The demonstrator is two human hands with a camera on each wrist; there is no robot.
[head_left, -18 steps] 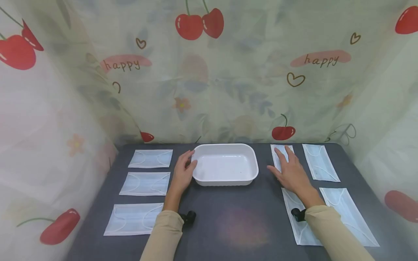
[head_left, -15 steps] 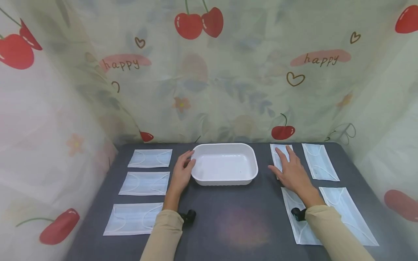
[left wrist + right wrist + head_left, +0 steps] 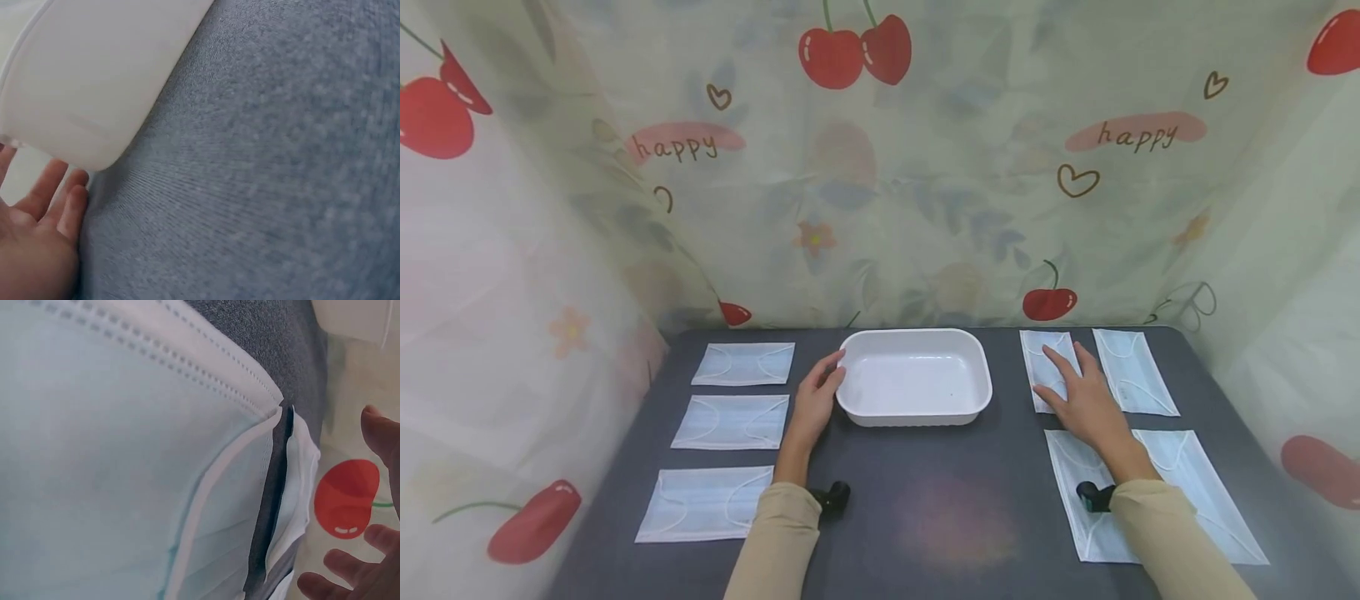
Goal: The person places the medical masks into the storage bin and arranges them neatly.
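Observation:
My left hand (image 3: 813, 408) is at the left end of a white plastic tray (image 3: 917, 420), its fingers lightly extended and touching the tray's side. The left wrist view shows these fingers (image 3: 47, 190) by the tray's lower corner. My right hand (image 3: 1090, 410) hovers with fingers spread over the far inner face mask (image 3: 1036, 350) of the right-hand group, holding nothing. Beside it lies the far outer mask (image 3: 1137, 375). Under my right forearm are the near inner mask (image 3: 1075, 467) and near outer mask (image 3: 1195, 479), partly hidden. A mask (image 3: 112, 456) with its ear loop fills the right wrist view.
On the left side of the dark grey table (image 3: 880, 517) lie a far mask (image 3: 743, 364), a middle mask (image 3: 730, 422) and a near mask (image 3: 703, 504) in a column. A cherry-printed curtain (image 3: 925, 208) encloses the back and sides.
My right hand has shifted slightly right and toward me, uncovering more of the far inner mask. The left hand stays at the tray, and the head view has tilted a little.

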